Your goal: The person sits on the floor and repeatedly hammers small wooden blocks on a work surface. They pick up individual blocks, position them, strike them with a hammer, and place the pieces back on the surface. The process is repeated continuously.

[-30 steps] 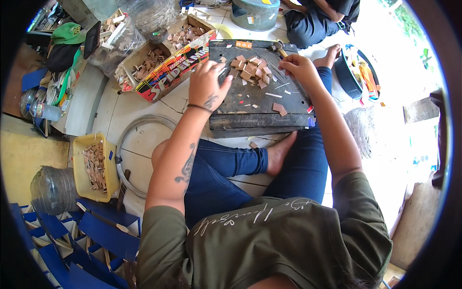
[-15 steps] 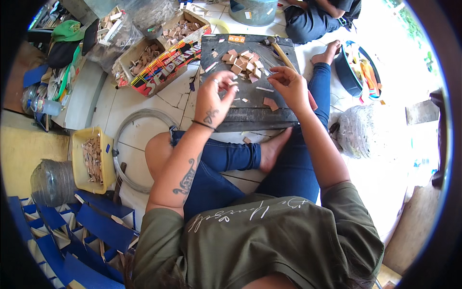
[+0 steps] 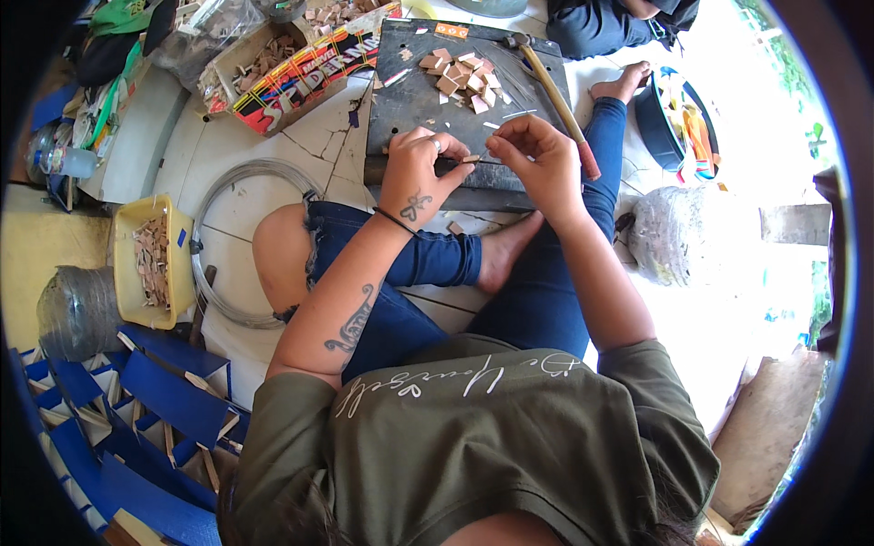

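Tiled floor (image 3: 300,136), cracked, with dark board (image 3: 428,100) lying flat ahead of crossed legs. Left hand (image 3: 414,173) and right hand (image 3: 537,159) close together over board's near edge, both pinching small tan chip (image 3: 471,158) between fingertips, chip just above board. Pile of chips (image 3: 460,77) beyond hands, well apart from them. Hammer (image 3: 555,96) lying on board just right of right hand, handle slanting toward right wrist. Wire coil (image 3: 228,237) left of left forearm. Yellow tub (image 3: 127,273) farther left, holding wood pieces. Blue strips (image 3: 155,391) behind left elbow.
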### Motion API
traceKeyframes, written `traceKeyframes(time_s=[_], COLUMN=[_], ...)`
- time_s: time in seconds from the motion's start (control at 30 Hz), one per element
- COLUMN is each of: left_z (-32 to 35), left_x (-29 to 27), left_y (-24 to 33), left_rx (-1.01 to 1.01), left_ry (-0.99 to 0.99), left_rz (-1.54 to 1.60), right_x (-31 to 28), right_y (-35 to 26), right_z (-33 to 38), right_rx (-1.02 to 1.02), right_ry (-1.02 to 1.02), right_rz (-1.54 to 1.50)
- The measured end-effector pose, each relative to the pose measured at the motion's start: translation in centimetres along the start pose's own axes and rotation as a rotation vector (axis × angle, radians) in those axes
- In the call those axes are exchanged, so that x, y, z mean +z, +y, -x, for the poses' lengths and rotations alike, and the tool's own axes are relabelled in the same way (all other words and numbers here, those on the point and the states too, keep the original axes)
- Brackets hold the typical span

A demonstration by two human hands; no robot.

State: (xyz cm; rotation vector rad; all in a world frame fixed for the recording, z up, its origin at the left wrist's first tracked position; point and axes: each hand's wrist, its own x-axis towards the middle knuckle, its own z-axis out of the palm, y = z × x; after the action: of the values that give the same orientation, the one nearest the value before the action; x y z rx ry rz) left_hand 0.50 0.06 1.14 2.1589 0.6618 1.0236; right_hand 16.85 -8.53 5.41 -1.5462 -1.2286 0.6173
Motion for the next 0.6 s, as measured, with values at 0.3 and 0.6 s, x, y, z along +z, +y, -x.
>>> traceKeyframes(time_s=[0.3,0.6], left_z=[0.0,0.04], left_x=[0.05,0.01], left_y=[-0.1,0.05], left_rx=[0.005,0.009], left_ry=[0.011,0.02], left_rz=[-0.018,-0.021], right_x=[0.42,0.46], right_y=[-0.72,-1.04], right_z=[0.15,-0.42], right_rx=[-0.128,-0.207], right_ry=[-0.008,-0.052], right_rz=[0.195,0.248])
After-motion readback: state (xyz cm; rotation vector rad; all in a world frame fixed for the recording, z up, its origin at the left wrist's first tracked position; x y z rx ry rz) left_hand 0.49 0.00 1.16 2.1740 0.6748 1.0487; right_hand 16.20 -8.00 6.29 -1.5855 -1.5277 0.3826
